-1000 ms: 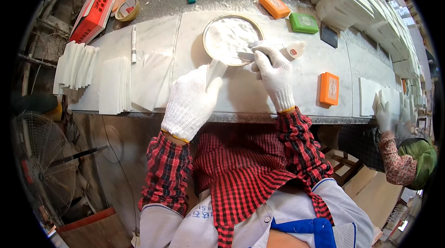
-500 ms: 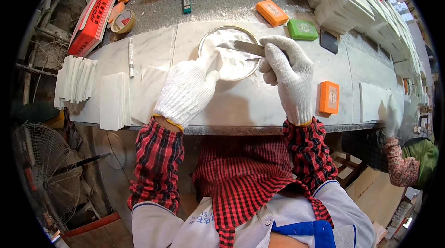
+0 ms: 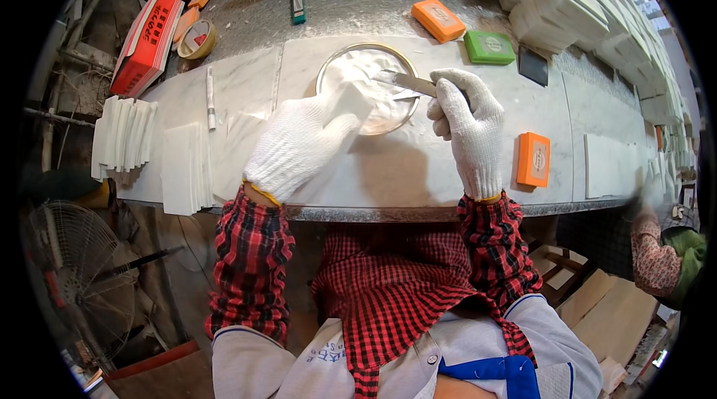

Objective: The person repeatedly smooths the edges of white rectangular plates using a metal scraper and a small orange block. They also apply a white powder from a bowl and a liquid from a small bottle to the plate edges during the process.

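Observation:
A round, shallow metal-rimmed pan [image 3: 321, 69] holding white powder or paste [image 3: 358, 67] sits on the pale marble slabs. In my right hand [image 3: 469, 115], gloved in white knit, is a narrow flat metal blade [image 3: 411, 83]; its white-smeared tip reaches over the pan. Just below it, a second thin metal point [image 3: 405, 97] juts toward the pan, its other end unclear. My left hand [image 3: 299, 134], gloved likewise, is closed on a thin white tile [image 3: 351, 108] tilted over the pan's near left edge. The left fingers are mostly hidden behind the palm.
White tiles stand at the left [image 3: 123, 134] and pile up at the far right [image 3: 560, 11]. Orange boxes [image 3: 533, 160], a green box [image 3: 489, 47] and a marker [image 3: 210, 97] lie around. A co-worker's patterned sleeve [image 3: 648, 250] is at right, a fan [image 3: 78, 287] lower left.
My right hand has drawn the blade slightly back to the right, with its angle changed. My left hand has shifted a little left and down, exposing more of the tile.

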The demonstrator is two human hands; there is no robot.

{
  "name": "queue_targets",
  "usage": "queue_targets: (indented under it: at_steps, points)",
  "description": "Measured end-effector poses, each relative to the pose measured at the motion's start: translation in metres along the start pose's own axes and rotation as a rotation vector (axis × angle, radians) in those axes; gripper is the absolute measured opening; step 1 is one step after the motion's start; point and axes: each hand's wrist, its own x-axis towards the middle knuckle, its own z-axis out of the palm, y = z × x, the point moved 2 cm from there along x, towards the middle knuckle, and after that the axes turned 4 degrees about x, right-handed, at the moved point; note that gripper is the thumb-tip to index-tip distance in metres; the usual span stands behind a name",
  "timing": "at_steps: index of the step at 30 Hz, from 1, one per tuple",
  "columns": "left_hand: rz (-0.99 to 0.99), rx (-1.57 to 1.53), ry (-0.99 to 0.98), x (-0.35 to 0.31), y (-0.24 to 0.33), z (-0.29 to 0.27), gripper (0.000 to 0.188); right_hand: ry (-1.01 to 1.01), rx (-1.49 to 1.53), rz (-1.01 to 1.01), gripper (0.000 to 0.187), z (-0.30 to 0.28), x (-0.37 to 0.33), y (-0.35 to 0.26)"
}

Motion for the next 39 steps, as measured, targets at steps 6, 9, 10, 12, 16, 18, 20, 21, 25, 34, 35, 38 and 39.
queue_targets:
  at_steps: [6, 9, 10, 12, 16, 18, 20, 21, 25, 34, 35, 38, 39]
  points:
    - [-0.265, -0.997, -0.279, -0.010, -0.019, 0.034, 0.036, 0.026, 0.036, 0.040, 0.021, -0.003, -0.005, 0.008]
    - [-0.276, -1.280, -0.350, -0.012, -0.024, 0.053, 0.039, 0.018, 0.017, 0.058, 0.022, -0.004, -0.007, 0.009]
    - [-0.277, -1.328, -0.345, -0.013, -0.024, 0.058, 0.040, 0.018, 0.012, 0.062, 0.022, -0.005, -0.008, 0.008]
    - [-0.280, -1.424, -0.330, -0.014, -0.021, 0.067, 0.040, 0.019, -0.002, 0.069, 0.022, -0.006, -0.010, 0.008]
    - [-0.252, -1.483, -0.336, -0.010, -0.024, 0.081, 0.042, 0.024, -0.009, 0.060, 0.022, -0.004, -0.008, 0.008]
    - [-0.240, -1.471, -0.353, -0.009, -0.023, 0.081, 0.043, 0.029, -0.014, 0.057, 0.022, -0.003, -0.008, 0.008]
    - [-0.260, -1.470, -0.355, -0.010, -0.022, 0.080, 0.042, 0.032, -0.026, 0.062, 0.022, 0.001, -0.008, 0.005]
    - [-0.271, -1.469, -0.356, -0.010, -0.022, 0.080, 0.041, 0.014, -0.033, 0.060, 0.021, 0.003, -0.008, 0.004]
    - [-0.249, -1.427, -0.358, -0.007, -0.028, 0.081, 0.039, -0.043, -0.073, 0.051, 0.019, 0.008, -0.014, -0.004]
    - [-0.334, -1.678, -0.341, -0.009, -0.027, 0.085, 0.040, -0.037, -0.182, -0.138, 0.016, 0.017, -0.018, -0.001]
    - [-0.340, -1.691, -0.327, -0.010, -0.027, 0.088, 0.040, -0.013, -0.203, -0.175, 0.016, 0.015, -0.018, -0.001]
    - [-0.340, -1.854, -0.321, -0.013, -0.013, 0.090, 0.042, 0.045, -0.321, -0.317, 0.017, 0.010, -0.019, -0.004]
    - [-0.336, -1.929, -0.325, -0.014, -0.005, 0.091, 0.042, 0.065, -0.328, -0.391, 0.017, 0.009, -0.019, -0.004]
